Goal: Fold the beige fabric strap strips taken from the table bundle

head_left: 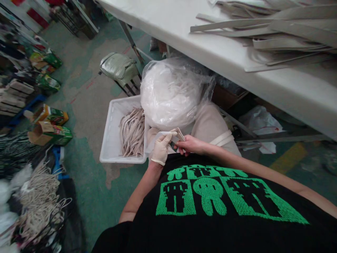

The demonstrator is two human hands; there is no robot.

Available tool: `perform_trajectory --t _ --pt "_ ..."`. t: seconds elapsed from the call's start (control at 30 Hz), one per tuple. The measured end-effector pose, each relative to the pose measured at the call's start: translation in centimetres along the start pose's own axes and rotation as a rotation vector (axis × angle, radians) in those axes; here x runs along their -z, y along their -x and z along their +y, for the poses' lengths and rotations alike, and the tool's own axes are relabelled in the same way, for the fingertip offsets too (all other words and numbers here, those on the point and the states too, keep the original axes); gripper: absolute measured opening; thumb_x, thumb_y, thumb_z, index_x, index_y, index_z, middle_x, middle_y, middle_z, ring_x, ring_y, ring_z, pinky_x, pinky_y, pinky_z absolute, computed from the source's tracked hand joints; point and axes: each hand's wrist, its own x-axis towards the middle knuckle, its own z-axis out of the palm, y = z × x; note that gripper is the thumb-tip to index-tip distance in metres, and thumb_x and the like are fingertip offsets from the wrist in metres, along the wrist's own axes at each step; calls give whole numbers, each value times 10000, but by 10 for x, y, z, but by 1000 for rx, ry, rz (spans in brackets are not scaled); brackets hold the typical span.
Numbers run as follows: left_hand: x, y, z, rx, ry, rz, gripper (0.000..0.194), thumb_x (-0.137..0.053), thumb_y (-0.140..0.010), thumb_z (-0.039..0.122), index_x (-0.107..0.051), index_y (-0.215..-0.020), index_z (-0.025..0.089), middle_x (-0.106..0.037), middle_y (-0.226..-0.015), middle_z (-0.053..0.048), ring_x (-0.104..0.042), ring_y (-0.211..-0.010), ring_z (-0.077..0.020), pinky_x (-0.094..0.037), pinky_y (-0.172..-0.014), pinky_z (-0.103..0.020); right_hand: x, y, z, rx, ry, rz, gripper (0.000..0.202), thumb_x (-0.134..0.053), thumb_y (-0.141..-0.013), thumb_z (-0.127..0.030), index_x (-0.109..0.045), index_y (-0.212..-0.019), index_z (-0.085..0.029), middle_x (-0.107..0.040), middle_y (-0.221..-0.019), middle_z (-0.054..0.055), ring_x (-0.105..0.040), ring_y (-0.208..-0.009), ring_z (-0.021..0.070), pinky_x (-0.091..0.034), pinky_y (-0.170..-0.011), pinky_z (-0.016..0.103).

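Observation:
My left hand (pixel 161 148), in a pale glove, is closed over my lap with thumb and fingertips pinching a folded beige strap (pixel 180 135). The bare fingers of my right hand (pixel 191 144) are wrapped round the same strap from the other side. A white flat piece (pixel 163 134) shows at the left fingertips; whether it belongs to the strap I cannot tell. Just beyond my hands lies a large clear plastic bag (pixel 171 95) with white contents. Another pale strap (pixel 221 138) lies across my right thigh.
Left of my lap stands a white plastic bin (pixel 110 140) holding many beige strips (pixel 133 133). Behind it is a green padded stool (pixel 118 66). A white table (pixel 171 21) crosses the upper right, bearing a pile of straps (pixel 279 31). Cords (pixel 39 200) lie at lower left.

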Motion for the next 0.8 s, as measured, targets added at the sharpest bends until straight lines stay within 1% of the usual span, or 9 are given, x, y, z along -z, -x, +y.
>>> perform_trajectory --t 0.07,0.17,0.23,0.33,0.43,0.5,0.57,0.7,0.8 --pt "0 2 -1 -62 -113 -21 280 -800 -741 450 -801 -862 198 -780 -1037 -86 -697 -1061 -253 -517 -978 -379 -2 -2 0 1 12 18 304 -685 -872 -444 -654 -778 -157 -588 -490 -33 -509 -429 87 -455 -407 182" --pt "2 5 1 -180 -302 -25 219 -772 -784 407 -807 -888 218 -781 -1007 -65 -697 -1013 -228 -508 -970 -367 -3 -4 -1 16 28 52 351 -770 -793 -486 -625 -746 -170 -590 -505 -39 -506 -426 78 -446 -396 175" --pt "3 7 5 -267 -427 -47 176 -762 -802 375 -808 -893 231 -780 -970 -52 -693 -970 -214 -506 -956 -362 -4 -4 -1 22 30 55 348 -807 -758 -453 -596 -716 -179 -587 -506 -44 -505 -425 76 -438 -394 172" --pt "3 7 11 -346 -557 -148 136 -755 -819 348 -809 -888 243 -774 -996 -54 -677 -979 -210 -497 -947 -357 -4 -4 0 7 31 57 297 -790 -770 -371 -578 -683 -181 -578 -495 -48 -496 -416 73 -424 -387 170" --pt "3 5 10 -306 -595 -212 134 -741 -834 335 -805 -892 234 -767 -968 -57 -666 -964 -202 -494 -921 -342 -4 -4 1 7 12 48 240 -762 -775 -310 -586 -679 -177 -587 -507 -44 -492 -420 70 -429 -392 168" --pt "4 4 6 -243 -579 -201 140 -738 -833 339 -798 -876 220 -754 -888 -47 -661 -894 -186 -497 -869 -323 -4 -3 2 28 -20 20 211 -747 -775 -282 -591 -683 -174 -592 -519 -40 -501 -438 72 -445 -406 166" --pt "4 3 3 -213 -559 -200 148 -741 -827 348 -793 -861 214 -742 -859 -40 -654 -862 -177 -493 -846 -312 -4 -2 3 46 -55 5 200 -735 -774 -264 -586 -677 -173 -591 -529 -37 -512 -456 73 -455 -413 162" --pt "5 4 2 -270 -595 -257 100 -776 -792 326 -792 -815 230 -738 -876 -41 -656 -889 -181 -489 -865 -315 -4 1 6 58 -70 -19 164 -732 -754 -232 -593 -692 -170 -583 -546 -38 -522 -479 72 -459 -408 151" --pt "4 5 5 -248 -615 -317 74 -775 -787 299 -789 -786 226 -734 -867 -44 -660 -868 -177 -497 -843 -311 -4 1 7 42 -49 -38 142 -728 -737 -195 -590 -710 -174 -581 -548 -44 -535 -499 79 -469 -417 153"
